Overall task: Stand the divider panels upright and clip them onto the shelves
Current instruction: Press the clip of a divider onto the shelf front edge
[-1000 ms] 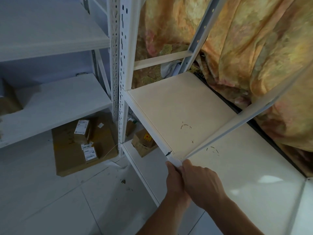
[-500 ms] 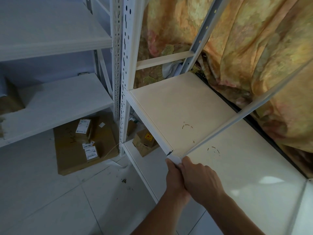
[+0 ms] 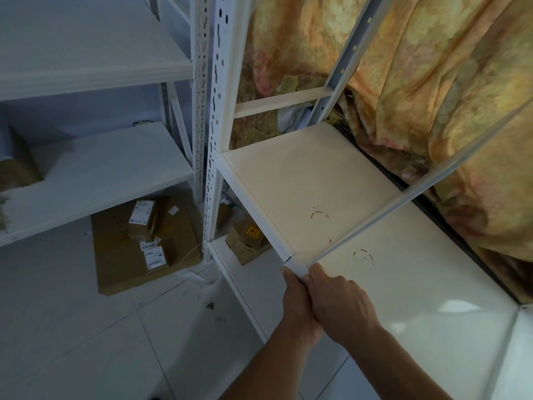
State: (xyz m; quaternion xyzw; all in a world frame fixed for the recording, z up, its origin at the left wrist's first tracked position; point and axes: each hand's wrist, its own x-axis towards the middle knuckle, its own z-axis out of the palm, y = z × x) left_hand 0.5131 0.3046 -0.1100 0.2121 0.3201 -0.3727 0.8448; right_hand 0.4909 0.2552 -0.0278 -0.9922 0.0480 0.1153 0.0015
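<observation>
A thin white divider panel (image 3: 409,194) stands upright across the cream shelf (image 3: 302,180), running from the front edge back toward the curtain. Its white clip end (image 3: 298,267) sits on the shelf's front lip. My left hand (image 3: 297,301) grips that front lip from the outside, just below the clip. My right hand (image 3: 340,307) presses against it from the shelf side, fingers closed on the divider's front end. Both hands touch each other at the clip. A second white divider (image 3: 516,347) shows at the far right edge.
A perforated white upright post (image 3: 216,116) stands left of the shelf. A second white rack (image 3: 95,174) sits further left. Cardboard boxes (image 3: 144,241) lie on the tiled floor below. A yellow floral curtain (image 3: 432,82) hangs behind the shelf.
Both hands stay at the divider's front clip; the view has shifted slightly, and the hands sit a touch higher against the shelf lip.
</observation>
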